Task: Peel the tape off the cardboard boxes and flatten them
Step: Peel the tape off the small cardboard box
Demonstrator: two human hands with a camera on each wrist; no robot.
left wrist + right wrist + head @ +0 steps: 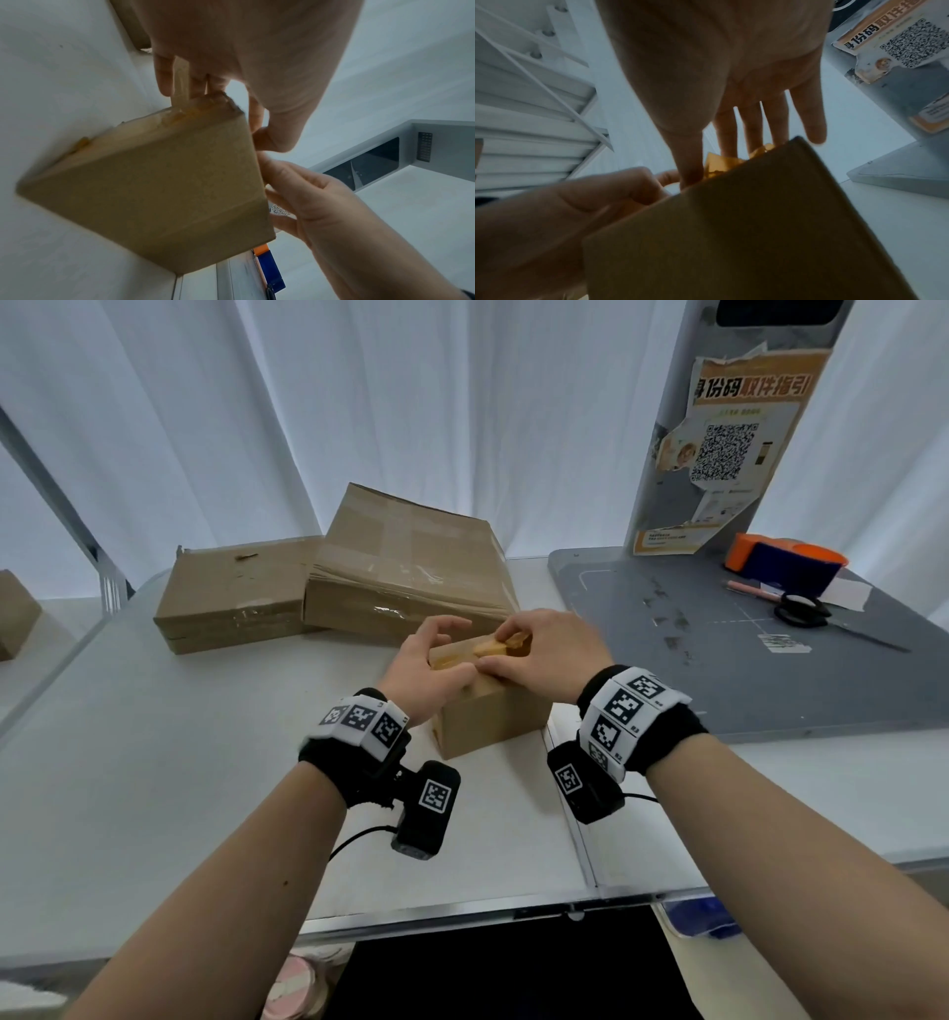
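Your left hand [429, 665] steadies the small box [490, 716], fingers loosely curled; your right hand [544, 654] pinches crumpled yellow tape [500, 647] just above its top.

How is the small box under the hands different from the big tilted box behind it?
The small box stands flat on the table, with both hands on its top; the big box leans tilted on a flatter box, untouched. The small box shows yellowish tape, the big box clear tape. Both are brown cardboard.
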